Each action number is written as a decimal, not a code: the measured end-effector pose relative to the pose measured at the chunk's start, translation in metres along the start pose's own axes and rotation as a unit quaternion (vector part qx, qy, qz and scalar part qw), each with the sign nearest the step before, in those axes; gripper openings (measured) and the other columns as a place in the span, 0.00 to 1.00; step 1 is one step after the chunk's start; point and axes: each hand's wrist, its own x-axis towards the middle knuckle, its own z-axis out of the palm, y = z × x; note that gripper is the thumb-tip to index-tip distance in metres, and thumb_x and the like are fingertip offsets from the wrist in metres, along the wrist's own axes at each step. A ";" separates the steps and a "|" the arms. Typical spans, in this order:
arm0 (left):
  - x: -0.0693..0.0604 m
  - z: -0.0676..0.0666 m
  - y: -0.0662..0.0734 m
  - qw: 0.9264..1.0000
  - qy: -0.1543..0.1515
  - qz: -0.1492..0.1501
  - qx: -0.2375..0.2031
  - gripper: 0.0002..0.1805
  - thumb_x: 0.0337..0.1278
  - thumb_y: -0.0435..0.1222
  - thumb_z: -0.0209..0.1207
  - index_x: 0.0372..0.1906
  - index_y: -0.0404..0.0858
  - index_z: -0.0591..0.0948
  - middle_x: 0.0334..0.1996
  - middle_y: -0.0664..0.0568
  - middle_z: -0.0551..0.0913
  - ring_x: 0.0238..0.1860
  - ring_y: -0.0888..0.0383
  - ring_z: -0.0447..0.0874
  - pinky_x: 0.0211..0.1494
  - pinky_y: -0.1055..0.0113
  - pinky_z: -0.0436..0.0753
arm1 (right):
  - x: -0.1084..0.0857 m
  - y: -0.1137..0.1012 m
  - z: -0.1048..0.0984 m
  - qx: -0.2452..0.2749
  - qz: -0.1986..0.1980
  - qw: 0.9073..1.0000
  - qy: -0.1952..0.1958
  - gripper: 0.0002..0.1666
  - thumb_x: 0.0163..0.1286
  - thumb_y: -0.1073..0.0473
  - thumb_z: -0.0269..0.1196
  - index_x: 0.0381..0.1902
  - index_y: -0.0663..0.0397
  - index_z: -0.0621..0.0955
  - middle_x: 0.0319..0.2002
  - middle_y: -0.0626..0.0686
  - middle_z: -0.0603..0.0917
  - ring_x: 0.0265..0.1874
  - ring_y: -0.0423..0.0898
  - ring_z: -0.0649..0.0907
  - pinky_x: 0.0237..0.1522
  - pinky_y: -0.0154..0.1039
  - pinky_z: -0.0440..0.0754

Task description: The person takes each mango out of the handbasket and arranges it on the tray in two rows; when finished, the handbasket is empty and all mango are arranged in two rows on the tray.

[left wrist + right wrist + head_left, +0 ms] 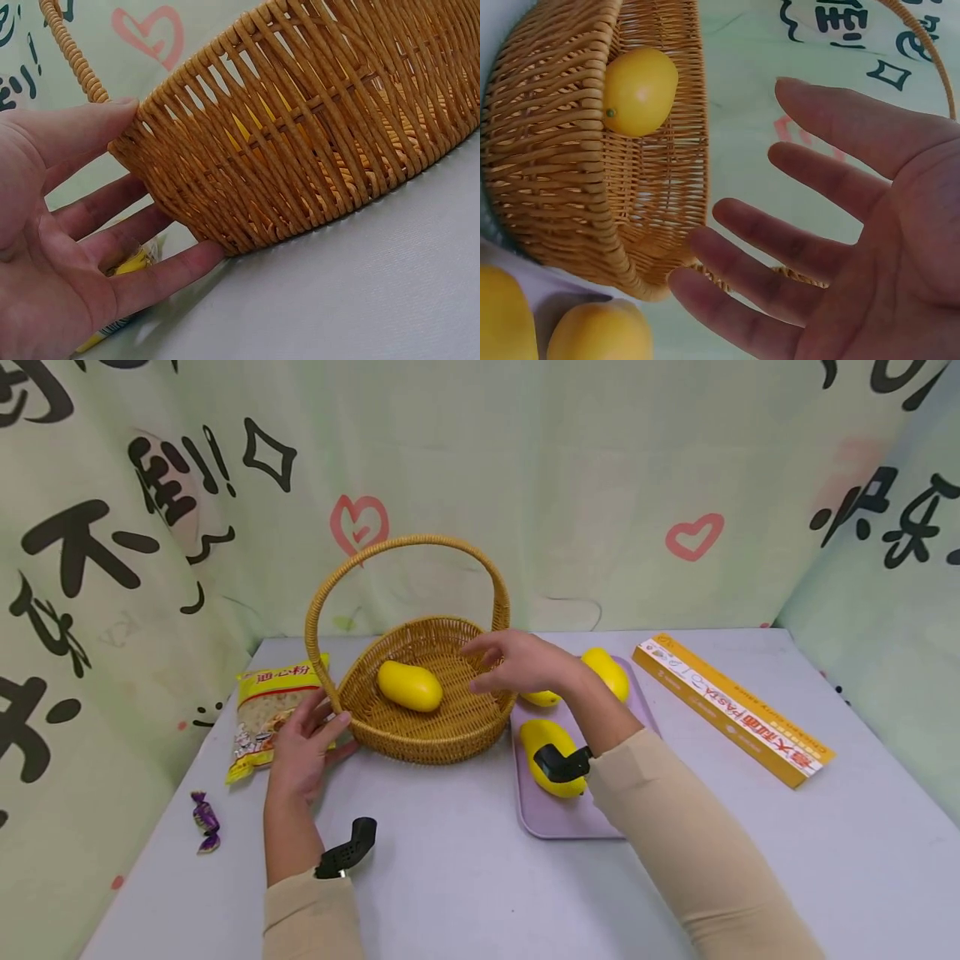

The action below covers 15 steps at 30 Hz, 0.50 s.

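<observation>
A wicker basket (431,747) with a tall arched handle holds one yellow mango (409,686). At its left side is my left hand (306,745). The left wrist view shows that hand's thumb on the basket rim beside the handle's foot and its fairly straight fingers against the woven wall (300,142). My right hand (525,662) hovers over the basket's right part, fingers spread and holding nothing; in the right wrist view its palm (885,247) is bare. Right of the basket, a purple tray (536,822) carries three mangoes, the nearest mango (547,747) partly hidden by the wrist camera.
A yellow pasta bag (258,718) lies left of the basket, behind my left hand. Closer to the left edge is a purple wrapped candy (205,821). A long pasta box (731,710) lies at the right. Printed curtains (600,510) enclose the white table.
</observation>
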 end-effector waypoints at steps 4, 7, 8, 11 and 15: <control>0.000 0.000 -0.001 1.000 0.001 -0.002 0.001 0.38 0.72 0.39 0.62 0.80 0.62 0.62 0.79 0.53 0.64 0.71 0.54 0.71 0.65 0.54 0.84 | 0.015 -0.003 0.000 -0.009 0.010 1.000 -0.022 0.34 0.71 0.52 0.68 0.73 0.44 0.74 0.64 0.59 0.80 0.62 0.56 0.79 0.65 0.54 0.80; 0.000 0.000 0.000 1.000 0.004 0.001 0.003 0.37 0.72 0.39 0.62 0.80 0.62 0.63 0.79 0.53 0.65 0.72 0.53 0.71 0.65 0.53 0.84 | 0.027 -0.005 0.000 -0.014 0.017 0.999 -0.027 0.34 0.71 0.52 0.68 0.74 0.43 0.74 0.66 0.60 0.79 0.63 0.56 0.79 0.65 0.54 0.79; 0.000 0.000 0.000 1.000 0.005 0.001 0.003 0.37 0.73 0.39 0.62 0.80 0.62 0.63 0.79 0.53 0.65 0.72 0.53 0.71 0.65 0.53 0.84 | 0.030 -0.006 0.001 -0.013 0.020 0.999 -0.027 0.35 0.71 0.51 0.68 0.74 0.43 0.74 0.66 0.60 0.79 0.61 0.57 0.79 0.65 0.54 0.79; 0.000 0.001 -0.001 1.000 0.007 0.002 0.002 0.37 0.73 0.38 0.62 0.80 0.61 0.63 0.78 0.53 0.65 0.72 0.52 0.71 0.65 0.53 0.84 | 0.040 -0.008 0.003 -0.017 0.027 0.999 -0.028 0.35 0.71 0.50 0.68 0.74 0.42 0.74 0.67 0.60 0.78 0.59 0.56 0.79 0.63 0.52 0.79; 0.000 0.000 -0.002 1.000 0.008 0.005 -0.004 0.37 0.73 0.37 0.61 0.80 0.60 0.63 0.78 0.52 0.66 0.72 0.52 0.71 0.66 0.51 0.83 | 0.054 -0.015 0.007 -0.022 0.030 0.999 -0.031 0.35 0.71 0.49 0.68 0.74 0.41 0.74 0.68 0.58 0.78 0.53 0.51 0.80 0.54 0.45 0.82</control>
